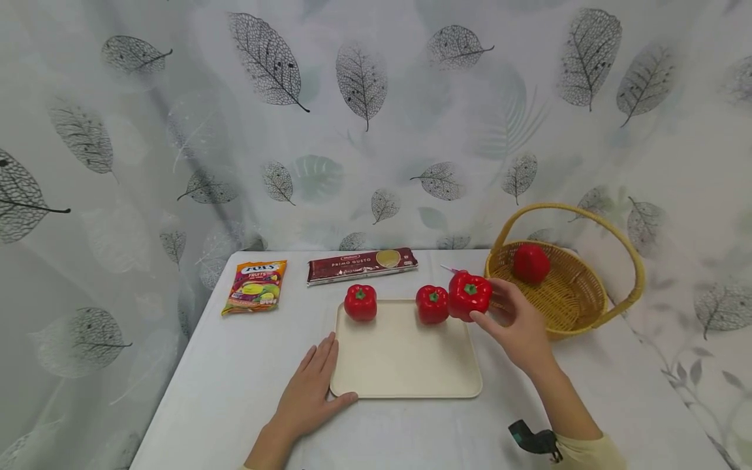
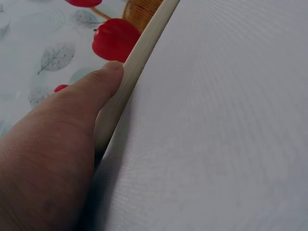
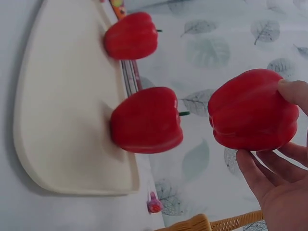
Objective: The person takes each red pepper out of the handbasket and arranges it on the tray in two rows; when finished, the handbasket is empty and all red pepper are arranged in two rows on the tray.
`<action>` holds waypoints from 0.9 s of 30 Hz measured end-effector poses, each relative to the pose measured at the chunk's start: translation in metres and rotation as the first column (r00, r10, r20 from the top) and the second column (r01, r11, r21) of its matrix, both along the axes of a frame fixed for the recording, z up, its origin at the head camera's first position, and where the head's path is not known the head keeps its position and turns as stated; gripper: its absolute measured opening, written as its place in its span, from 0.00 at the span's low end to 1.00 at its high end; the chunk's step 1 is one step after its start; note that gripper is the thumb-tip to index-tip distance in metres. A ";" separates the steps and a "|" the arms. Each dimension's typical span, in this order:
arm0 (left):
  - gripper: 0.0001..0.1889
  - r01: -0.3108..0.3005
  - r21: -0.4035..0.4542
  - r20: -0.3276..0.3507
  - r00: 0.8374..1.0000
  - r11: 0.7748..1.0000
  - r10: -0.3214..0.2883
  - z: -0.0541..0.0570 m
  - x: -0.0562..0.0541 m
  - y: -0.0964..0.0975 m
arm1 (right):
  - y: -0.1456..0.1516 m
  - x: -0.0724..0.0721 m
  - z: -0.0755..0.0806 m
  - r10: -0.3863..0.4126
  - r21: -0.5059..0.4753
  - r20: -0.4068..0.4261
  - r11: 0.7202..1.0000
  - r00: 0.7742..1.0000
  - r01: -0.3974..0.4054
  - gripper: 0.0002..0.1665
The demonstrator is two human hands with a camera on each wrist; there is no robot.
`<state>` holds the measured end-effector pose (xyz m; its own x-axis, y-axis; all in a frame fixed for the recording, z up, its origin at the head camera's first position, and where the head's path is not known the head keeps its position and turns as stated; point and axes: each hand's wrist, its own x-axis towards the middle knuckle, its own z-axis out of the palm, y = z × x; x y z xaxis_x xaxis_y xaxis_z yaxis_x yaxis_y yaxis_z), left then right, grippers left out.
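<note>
A red bell pepper with a green stem is held in my right hand, pinched between thumb and fingers above the tray's right side. In the right wrist view the same pepper is off the tray, fingers beneath it. Two more bell peppers stand on the cream tray: one at its back left corner, another near the back right. My left hand lies with straight fingers along the tray's left edge, its thumb at the front left corner. In the left wrist view, the thumb touches the rim.
A yellow wicker basket with a tall handle stands at the right, a red bell pepper inside. Behind the tray lies a brown Primo Gusto packet. An orange Fox's sweets bag is at the left. A small pink-tipped item lies behind the tray.
</note>
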<state>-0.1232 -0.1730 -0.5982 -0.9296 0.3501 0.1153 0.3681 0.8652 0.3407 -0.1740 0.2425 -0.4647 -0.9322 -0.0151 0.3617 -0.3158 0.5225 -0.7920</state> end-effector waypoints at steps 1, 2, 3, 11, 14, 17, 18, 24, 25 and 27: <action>0.63 0.000 0.000 0.001 1.000 1.000 0.000 0.000 0.000 0.000 | -0.002 0.002 -0.001 0.001 -0.004 0.000 1.000 1.000 -0.001 0.44; 0.63 -0.001 -0.002 0.002 1.000 1.000 0.001 0.000 0.000 0.000 | -0.004 0.003 -0.002 0.006 -0.014 -0.003 1.000 1.000 -0.006 0.44; 0.63 -0.001 -0.002 0.004 1.000 1.000 0.001 0.000 0.000 0.000 | -0.006 0.004 -0.003 0.012 -0.022 -0.006 1.000 1.000 -0.012 0.44; 0.62 -0.002 0.010 0.003 1.000 1.000 0.002 0.004 0.001 0.002 | -0.023 0.013 -0.014 0.062 -0.068 0.029 0.996 0.998 -0.059 0.46; 0.63 -0.003 0.010 -0.007 1.000 1.000 0.003 0.004 0.001 0.002 | -0.030 0.015 -0.015 0.084 -0.077 0.039 0.994 0.996 -0.081 0.46; 0.62 0.001 0.013 -0.034 0.999 1.000 0.000 0.003 0.002 0.002 | -0.039 0.016 -0.015 0.110 -0.088 0.037 0.990 0.993 -0.106 0.45; 0.62 0.001 0.013 -0.039 0.999 1.000 -0.001 0.003 0.002 0.002 | -0.042 0.017 -0.015 0.121 -0.093 0.036 0.989 0.992 -0.117 0.45; 0.62 -0.004 0.019 -0.045 0.999 1.000 0.005 0.003 0.002 0.003 | -0.061 0.020 -0.018 0.183 -0.125 0.053 0.977 0.982 -0.175 0.45; 0.62 -0.007 0.020 -0.038 0.999 1.000 0.008 0.004 0.002 0.003 | -0.065 0.021 -0.020 0.189 -0.130 0.057 0.975 0.980 -0.181 0.44; 0.62 -0.012 0.017 -0.025 1.000 1.000 0.012 0.004 0.002 0.003 | -0.072 0.022 -0.022 0.203 -0.147 0.068 0.971 0.977 -0.191 0.44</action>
<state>-0.1216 -0.1701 -0.5943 -0.9304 0.3367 0.1445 0.3663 0.8639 0.3458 -0.1516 0.1702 -0.4871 -0.9425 -0.1563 0.2953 -0.3320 0.3399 -0.8799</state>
